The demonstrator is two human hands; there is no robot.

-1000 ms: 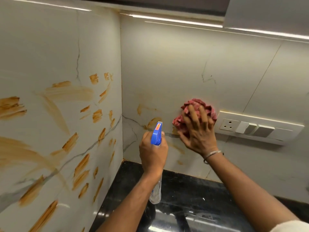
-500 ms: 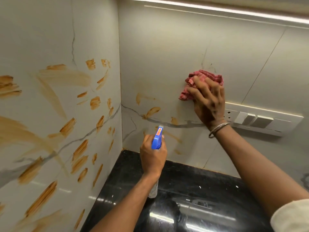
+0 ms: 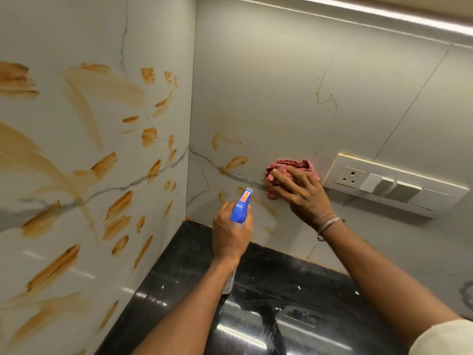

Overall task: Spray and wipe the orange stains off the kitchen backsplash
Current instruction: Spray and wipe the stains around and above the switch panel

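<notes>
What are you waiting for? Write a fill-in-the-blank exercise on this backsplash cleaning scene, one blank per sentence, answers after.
1. The left hand grips a spray bottle with a ____ head.
2. The right hand presses the red cloth to the wall; the heaviest orange stains lie on the wall to its ____.
3. The shiny countertop below both arms is ____.

Missing words: blue, left, black.

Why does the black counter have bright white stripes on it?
Head view: the glossy counter mirrors the light strip above, so that is glare; same view, the wide lens makes the wall corner lean, and the stains at the left edge look smeared with blur.
</notes>
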